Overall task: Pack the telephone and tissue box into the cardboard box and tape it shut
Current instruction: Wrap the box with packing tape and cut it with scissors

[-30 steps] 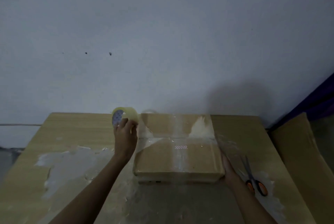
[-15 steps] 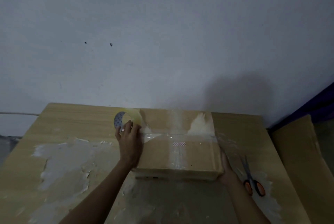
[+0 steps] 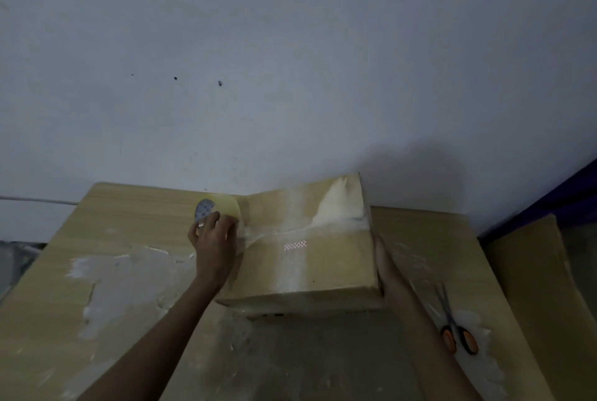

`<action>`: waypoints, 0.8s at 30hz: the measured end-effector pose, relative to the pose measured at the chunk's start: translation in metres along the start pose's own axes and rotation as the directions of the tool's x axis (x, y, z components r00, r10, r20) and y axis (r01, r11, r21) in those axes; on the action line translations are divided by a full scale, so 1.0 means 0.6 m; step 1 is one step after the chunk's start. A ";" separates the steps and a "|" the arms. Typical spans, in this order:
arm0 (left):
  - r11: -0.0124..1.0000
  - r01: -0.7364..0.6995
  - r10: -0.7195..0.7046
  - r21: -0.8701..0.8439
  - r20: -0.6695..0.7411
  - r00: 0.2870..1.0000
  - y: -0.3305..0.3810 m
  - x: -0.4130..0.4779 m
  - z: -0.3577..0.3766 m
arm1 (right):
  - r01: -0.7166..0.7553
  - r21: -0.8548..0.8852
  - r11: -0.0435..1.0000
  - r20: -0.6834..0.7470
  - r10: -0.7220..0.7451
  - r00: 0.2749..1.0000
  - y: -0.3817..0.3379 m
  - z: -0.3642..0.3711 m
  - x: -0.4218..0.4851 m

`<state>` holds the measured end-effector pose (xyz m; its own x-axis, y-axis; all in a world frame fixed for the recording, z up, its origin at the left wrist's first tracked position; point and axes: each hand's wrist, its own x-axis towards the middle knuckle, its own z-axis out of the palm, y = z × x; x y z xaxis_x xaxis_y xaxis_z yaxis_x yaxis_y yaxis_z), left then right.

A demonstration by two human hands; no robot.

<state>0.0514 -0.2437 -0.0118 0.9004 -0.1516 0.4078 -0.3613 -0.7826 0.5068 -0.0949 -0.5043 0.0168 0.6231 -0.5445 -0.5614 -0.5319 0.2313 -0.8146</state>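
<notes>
One box (image 3: pixel 310 271) between right hand (image 3: pixel 389 274), left hand (image 3: pixel 214 247) apparently gripping tape (image 3: pixel 227 206).

Saw a tan cardboard box (image 3: pixel 336 268) with cloudy white streaks and a small pink-and-white check. Noted a yellowish tape roll (image 3: pixel 223 206) with a blue-grey dotted core, scissors (image 3: pixel 449 320) with orange-and-black handles, and a pale wood-grain table (image 3: pixel 135 216) blotched whitish.

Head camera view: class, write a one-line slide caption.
Left hand holds the tape roll beside the closed cardboard box; right hand braces its right side.
</notes>
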 end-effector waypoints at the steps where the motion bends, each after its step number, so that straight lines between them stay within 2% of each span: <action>1: 0.999 0.033 -0.033 -0.007 0.008 0.999 0.007 0.009 -0.009 | 0.023 -0.020 1.000 -0.010 -0.024 1.000 0.018 -0.002 0.029; 3: 0.993 0.115 -0.114 -0.040 0.031 0.993 0.022 0.029 -0.036 | 0.022 -0.099 0.995 -0.051 -0.027 0.998 0.035 0.006 0.068; 5: 0.983 0.164 -0.162 -0.081 0.036 0.986 0.035 0.048 -0.066 | -0.014 -0.229 0.973 -0.107 -0.011 0.994 -0.013 0.036 0.007; 8: 0.982 0.168 -0.166 -0.089 0.033 0.986 0.047 0.074 -0.112 | -0.011 -0.516 0.856 -0.167 -0.088 0.982 -0.073 0.075 -0.090; 10: 0.983 0.156 -0.154 -0.093 0.037 0.987 0.053 0.088 -0.137 | -0.004 -0.620 0.785 -0.182 -0.138 0.974 -0.074 0.084 -0.103; 14: 0.986 0.113 -0.112 -0.126 0.015 0.994 0.054 0.112 -0.173 | 0.081 -0.644 0.761 -0.153 -0.232 0.961 -0.082 0.102 -0.120; 17: 0.983 0.067 -0.066 -0.172 0.011 0.998 0.054 0.126 -0.195 | 0.245 -0.631 0.736 -0.001 -0.317 0.949 -0.082 0.107 -0.144; 20: 0.977 0.018 -0.017 -0.213 0.007 1.000 0.057 0.138 -0.213 | 0.303 -0.593 0.746 0.033 -0.353 0.935 -0.079 0.116 -0.153; 24: 0.969 -0.006 0.002 -0.248 -0.015 1.000 0.065 0.150 -0.239 | 0.350 -0.696 0.627 0.080 -0.416 0.906 -0.083 0.155 -0.163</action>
<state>0.0838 -0.2012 0.1538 0.8958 -0.1441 0.4205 -0.4155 -0.6078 0.6768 -0.0763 -0.3875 0.0987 0.8316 -0.5250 -0.1810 -0.5146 -0.6062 -0.6064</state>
